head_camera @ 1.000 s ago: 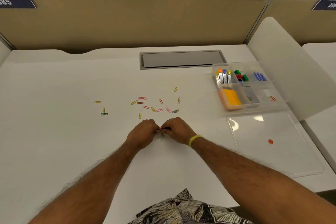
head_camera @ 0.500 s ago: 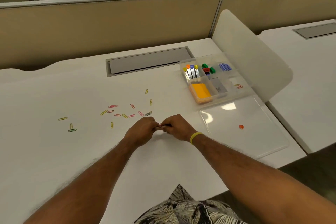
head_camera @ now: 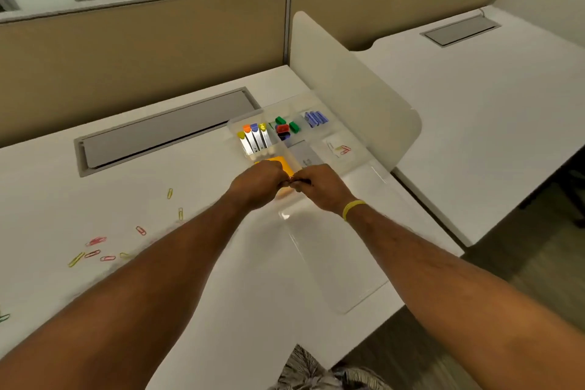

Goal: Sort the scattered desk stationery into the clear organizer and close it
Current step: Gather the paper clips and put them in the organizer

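Observation:
The clear organizer [head_camera: 357, 149] lies open at the desk's right side, holding highlighters [head_camera: 254, 138], coloured binder clips [head_camera: 285, 128], blue items [head_camera: 315, 119], an orange pad [head_camera: 285, 166] and a few paper clips [head_camera: 343, 149]. Its clear lid [head_camera: 342, 263] lies flat in front of it. My left hand [head_camera: 258, 184] and my right hand [head_camera: 319, 187] meet fingertip to fingertip over the organizer's near edge, pinching small paper clips between them. Loose coloured paper clips [head_camera: 95, 250] lie scattered on the desk at the left.
A grey cable hatch [head_camera: 164, 133] is set into the white desk behind the clips. A white divider panel [head_camera: 351, 85] stands right of the organizer, with a neighbouring desk beyond. Beige partitions close off the back.
Both hands, still joined on the clips, have moved from the desk's middle to the right, over the organizer. The view has swung right with them.

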Demonstrator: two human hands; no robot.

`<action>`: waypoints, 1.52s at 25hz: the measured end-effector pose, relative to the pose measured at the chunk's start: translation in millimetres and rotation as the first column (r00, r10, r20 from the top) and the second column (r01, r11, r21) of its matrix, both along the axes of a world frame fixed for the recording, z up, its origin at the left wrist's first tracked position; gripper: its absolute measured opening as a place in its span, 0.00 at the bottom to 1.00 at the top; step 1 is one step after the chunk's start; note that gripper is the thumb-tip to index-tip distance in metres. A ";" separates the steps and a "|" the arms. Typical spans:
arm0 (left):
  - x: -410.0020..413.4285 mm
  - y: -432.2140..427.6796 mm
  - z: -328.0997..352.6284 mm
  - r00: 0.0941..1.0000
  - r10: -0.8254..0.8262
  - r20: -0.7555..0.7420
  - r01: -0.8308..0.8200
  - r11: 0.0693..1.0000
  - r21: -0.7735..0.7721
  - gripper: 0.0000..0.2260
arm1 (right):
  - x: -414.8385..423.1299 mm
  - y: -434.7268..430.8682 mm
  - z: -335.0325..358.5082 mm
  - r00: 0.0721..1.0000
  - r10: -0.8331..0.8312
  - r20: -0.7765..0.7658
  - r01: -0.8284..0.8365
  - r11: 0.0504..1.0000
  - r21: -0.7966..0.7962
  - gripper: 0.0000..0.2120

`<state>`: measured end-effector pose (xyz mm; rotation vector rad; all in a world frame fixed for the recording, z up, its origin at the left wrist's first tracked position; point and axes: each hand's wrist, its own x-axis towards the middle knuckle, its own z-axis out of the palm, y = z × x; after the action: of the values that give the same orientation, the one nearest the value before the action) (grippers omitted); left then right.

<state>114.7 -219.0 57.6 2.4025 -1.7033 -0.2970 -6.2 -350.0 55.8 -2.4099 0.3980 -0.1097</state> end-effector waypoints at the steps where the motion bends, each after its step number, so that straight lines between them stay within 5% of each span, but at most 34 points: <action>1: 3.3 -21.8 3.1 1.000 -0.018 0.015 0.018 1.000 -0.003 0.10 | -0.6 -17.3 3.2 0.999 -0.034 0.014 0.034 0.999 -0.012 0.09; 11: 21.2 -190.0 -2.2 0.992 -0.088 0.088 0.085 0.996 0.033 0.09 | 10.5 -150.1 -11.6 0.963 -0.267 0.027 0.267 0.943 -0.196 0.11; 21: 36.7 -189.7 -6.8 0.998 0.014 0.053 -0.013 1.000 -0.019 0.17 | 12.5 -176.3 -36.7 0.929 -0.369 0.026 0.367 0.913 -0.180 0.16; 38: 2.0 6.6 -18.9 0.971 0.219 0.093 -0.221 0.975 0.005 0.40 | 2.2 -20.4 -19.9 0.996 0.078 -0.041 -0.085 0.966 -0.242 0.37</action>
<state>116.7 -212.4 38.8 2.6236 -1.4539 -0.1695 -3.9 -370.4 35.9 -2.6698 0.3137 -0.0892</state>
